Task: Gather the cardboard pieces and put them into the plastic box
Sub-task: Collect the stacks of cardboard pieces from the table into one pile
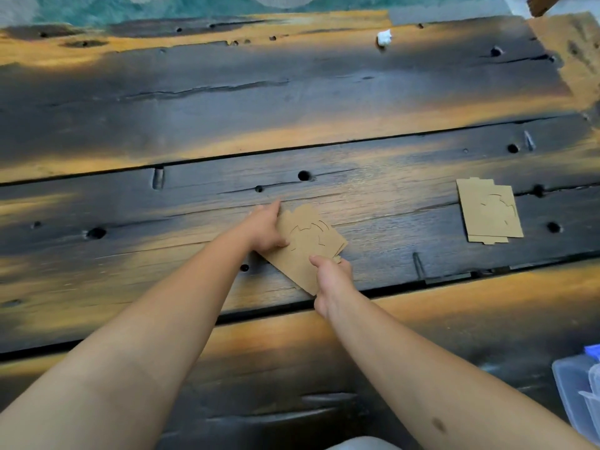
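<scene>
A small stack of brown cardboard pieces [305,245] with curved cut lines lies tilted at the middle of the dark wooden table [292,92]. My left hand [264,230] grips its left edge, thumb on top. My right hand [331,280] pinches its near right corner. A second stack of cardboard pieces [488,211] lies flat to the right, apart from both hands. The clear plastic box [579,391] with a blue part shows at the lower right edge, partly cut off.
A small white crumpled scrap [384,38] lies near the table's far edge. The planks have holes and wide gaps. A teal surface runs beyond the far edge.
</scene>
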### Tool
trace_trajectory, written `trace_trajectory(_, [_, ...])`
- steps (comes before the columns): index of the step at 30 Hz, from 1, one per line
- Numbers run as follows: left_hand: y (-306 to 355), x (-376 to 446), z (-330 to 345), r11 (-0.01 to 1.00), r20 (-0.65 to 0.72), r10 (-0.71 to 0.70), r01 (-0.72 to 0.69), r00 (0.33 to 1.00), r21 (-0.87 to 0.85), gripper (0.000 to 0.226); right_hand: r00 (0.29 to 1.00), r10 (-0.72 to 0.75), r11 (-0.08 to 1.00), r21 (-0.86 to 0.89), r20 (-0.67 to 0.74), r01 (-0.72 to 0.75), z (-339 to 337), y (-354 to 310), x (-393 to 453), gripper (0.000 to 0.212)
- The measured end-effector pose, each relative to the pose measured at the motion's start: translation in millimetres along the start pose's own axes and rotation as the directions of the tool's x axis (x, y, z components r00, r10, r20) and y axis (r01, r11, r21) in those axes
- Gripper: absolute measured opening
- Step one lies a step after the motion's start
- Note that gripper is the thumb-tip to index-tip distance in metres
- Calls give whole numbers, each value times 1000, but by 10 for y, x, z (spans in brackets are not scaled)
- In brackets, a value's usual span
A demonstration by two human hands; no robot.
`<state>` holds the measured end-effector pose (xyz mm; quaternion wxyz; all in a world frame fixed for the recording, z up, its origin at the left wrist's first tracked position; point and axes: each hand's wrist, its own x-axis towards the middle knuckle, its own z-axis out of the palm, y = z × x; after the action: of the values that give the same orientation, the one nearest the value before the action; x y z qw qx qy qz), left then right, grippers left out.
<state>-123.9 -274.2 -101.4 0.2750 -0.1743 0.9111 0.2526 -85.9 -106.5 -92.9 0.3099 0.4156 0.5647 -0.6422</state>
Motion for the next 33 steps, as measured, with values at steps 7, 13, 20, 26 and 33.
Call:
trace_trajectory(7, [-78, -442, 165, 816, 61, -33, 62, 998, -574, 47, 958, -257, 873, -395, 125, 286, -281, -120, -7, 36])
trace_trajectory(13, [141, -1121, 319, 465, 11, -40, 29, 999, -885, 36, 872, -342, 763, -438, 351, 476, -731, -332, -263, 46])
trace_trajectory(20, [605, -1864, 506, -18, 105, 64, 106, 992, -994, 39, 792, -303, 782, -337, 529, 525, -1302, -511, -668, 55])
trace_trajectory(26, [1136, -2239, 714, 9, 47, 13, 47, 999, -999, 38, 788, -253, 753, -396, 562, 525, -1911, -761, -864, 53])
trace_trajectory(33, [1613, -2397, 995, -5, 45, -54, 45, 997, -999, 35, 852, -398, 598, -608, 339, 522, -2469, -1534, -261, 89])
